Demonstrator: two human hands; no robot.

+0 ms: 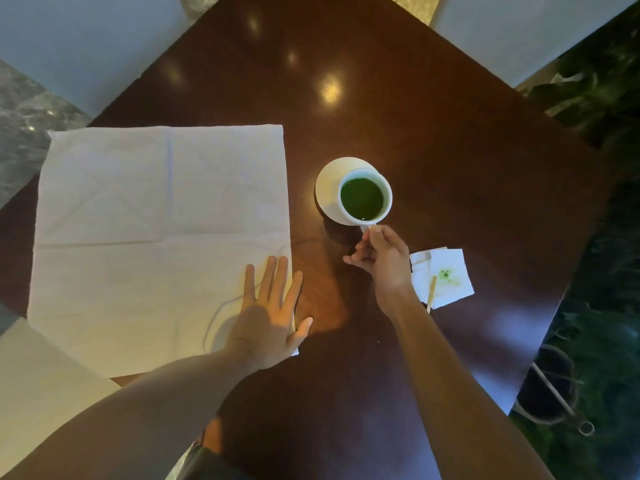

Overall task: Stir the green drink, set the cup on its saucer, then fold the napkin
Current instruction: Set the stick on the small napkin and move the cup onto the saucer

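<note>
A white cup (pixel 364 197) filled with dark green drink is over the right part of a white saucer (pixel 329 188) near the table's middle. My right hand (pixel 382 261) pinches the cup's handle at its near side. Whether the cup rests on the saucer or hangs just above it, I cannot tell. A large white napkin (pixel 156 244) lies spread flat on the left, with crease lines across it. My left hand (pixel 270 317) lies flat, fingers apart, on the napkin's near right corner.
A small paper tissue (pixel 446 275) with a green stain lies right of my right hand, a wooden stir stick (pixel 431 294) resting on it. The dark wooden table (pixel 450 150) is flanked by pale chair seats. Plants and a dark pot stand at the right.
</note>
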